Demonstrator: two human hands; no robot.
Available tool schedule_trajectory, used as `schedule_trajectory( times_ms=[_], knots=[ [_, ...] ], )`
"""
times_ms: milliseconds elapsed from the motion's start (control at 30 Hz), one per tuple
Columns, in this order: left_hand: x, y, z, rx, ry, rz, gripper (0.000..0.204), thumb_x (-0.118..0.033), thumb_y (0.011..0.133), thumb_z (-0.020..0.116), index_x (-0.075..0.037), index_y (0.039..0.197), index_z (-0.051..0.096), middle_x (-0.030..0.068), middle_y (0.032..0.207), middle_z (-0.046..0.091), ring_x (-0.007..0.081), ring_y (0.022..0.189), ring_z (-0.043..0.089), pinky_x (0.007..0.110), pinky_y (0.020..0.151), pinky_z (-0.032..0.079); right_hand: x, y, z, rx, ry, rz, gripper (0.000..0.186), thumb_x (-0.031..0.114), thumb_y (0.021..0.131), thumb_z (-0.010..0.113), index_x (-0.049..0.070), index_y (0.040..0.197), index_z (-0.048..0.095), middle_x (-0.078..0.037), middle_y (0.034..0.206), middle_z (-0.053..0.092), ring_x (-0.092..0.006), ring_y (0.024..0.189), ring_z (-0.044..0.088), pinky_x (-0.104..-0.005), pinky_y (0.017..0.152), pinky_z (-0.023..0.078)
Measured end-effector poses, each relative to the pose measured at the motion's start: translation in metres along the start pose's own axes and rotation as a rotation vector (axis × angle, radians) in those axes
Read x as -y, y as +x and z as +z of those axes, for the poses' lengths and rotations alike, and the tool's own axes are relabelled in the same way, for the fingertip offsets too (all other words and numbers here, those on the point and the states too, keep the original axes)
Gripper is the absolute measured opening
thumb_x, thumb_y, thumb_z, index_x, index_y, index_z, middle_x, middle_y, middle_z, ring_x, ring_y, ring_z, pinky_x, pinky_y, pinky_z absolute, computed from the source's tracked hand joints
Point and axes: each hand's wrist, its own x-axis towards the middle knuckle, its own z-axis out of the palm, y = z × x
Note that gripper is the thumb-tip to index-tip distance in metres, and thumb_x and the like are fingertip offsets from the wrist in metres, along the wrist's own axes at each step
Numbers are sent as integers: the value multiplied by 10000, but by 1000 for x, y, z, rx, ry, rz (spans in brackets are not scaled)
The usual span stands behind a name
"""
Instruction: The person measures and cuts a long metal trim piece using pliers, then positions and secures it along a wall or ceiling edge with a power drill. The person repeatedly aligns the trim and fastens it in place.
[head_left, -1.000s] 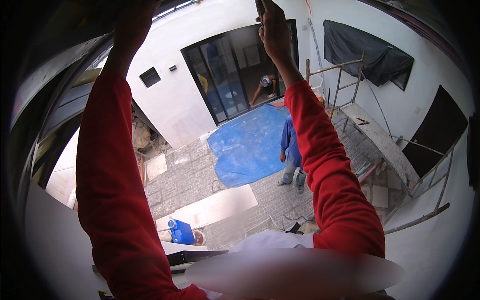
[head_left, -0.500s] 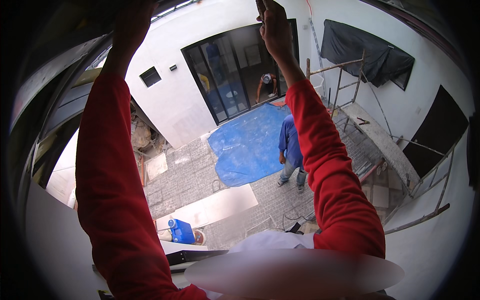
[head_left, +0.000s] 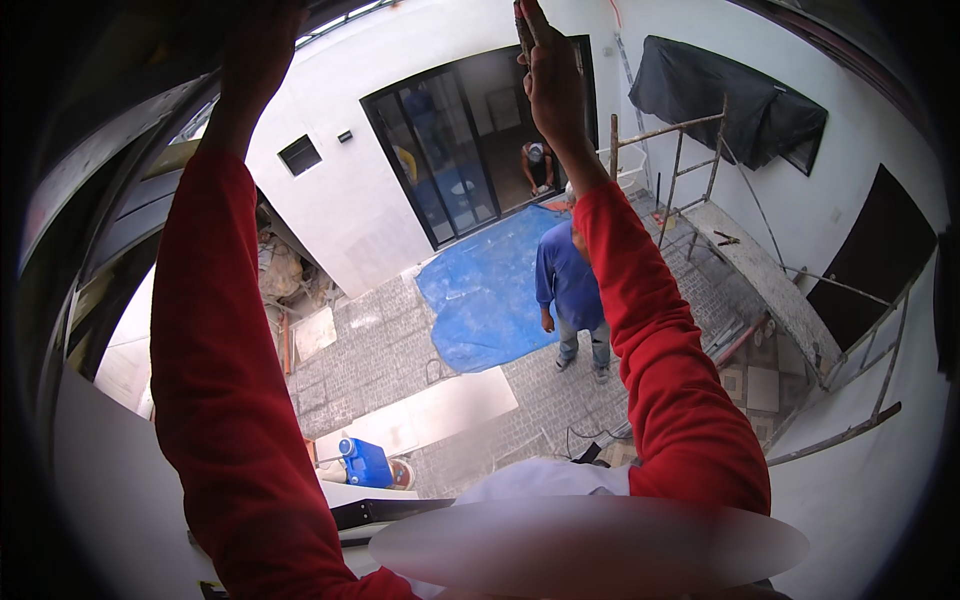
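Both my arms, in red sleeves, reach up to the top of the view. My right hand (head_left: 552, 85) is closed around a narrow dark tool (head_left: 525, 35) with a worn, rough surface. Its upper end runs out of the view, so its exact kind does not show. At the upper left, my left hand (head_left: 262, 45) is raised against the dark overhead framing (head_left: 180, 60). Shadow and the picture's edge hide its fingers.
Far below, a person in blue (head_left: 572, 275) stands beside a blue tarp (head_left: 490, 290) on paving. Another person (head_left: 537, 165) crouches at the sliding door (head_left: 450, 140). Scaffolding (head_left: 668, 130) and a plank (head_left: 770, 275) are at right; a blue jug (head_left: 365, 462) sits lower left.
My right hand has shifted slightly, and more of the dark tool shows. The person in blue has moved a little left, out from behind my right sleeve. The left arm is nearly still.
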Motion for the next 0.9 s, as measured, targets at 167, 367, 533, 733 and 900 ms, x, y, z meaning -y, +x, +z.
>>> schedule_trajectory(
  times_ms=[167,367,533,733,900],
  knots=[
    [-1,-2,1,-76,0,35,337,-181,958,641,-70,1276,629,177,1100,609,367,1049,586,504,898,475,-2,-8,14,-72,147,231,377,372,1105,447,90,1348,507,-92,922,658,-70,495,493,-226,426,378],
    [-2,1,-1,13,-57,-46,309,-177,959,647,-56,1243,649,186,1100,625,381,989,612,513,847,488,27,10,24,-111,573,574,339,378,1096,461,89,1273,468,-86,872,630,-80,477,486,-226,403,338],
    [-29,5,-26,-73,-98,-154,384,-210,950,693,-40,1288,629,201,1173,609,395,1056,600,515,887,480,37,13,13,-70,608,660,438,480,1058,532,126,1305,454,-53,839,609,-79,485,496,-223,433,382],
    [-125,26,-19,-159,-327,89,663,-261,897,766,-30,1455,493,236,1344,515,427,1228,514,537,1024,430,26,18,-9,46,534,601,394,392,1104,429,98,1360,481,-69,857,648,-64,517,508,-210,406,348],
    [-149,122,28,-234,-235,24,538,-291,872,770,-20,1304,597,210,1202,609,388,1127,585,516,970,469,22,14,-7,9,432,538,430,424,1099,442,120,1399,489,-57,887,647,-58,527,515,-200,410,359]
  ],
)
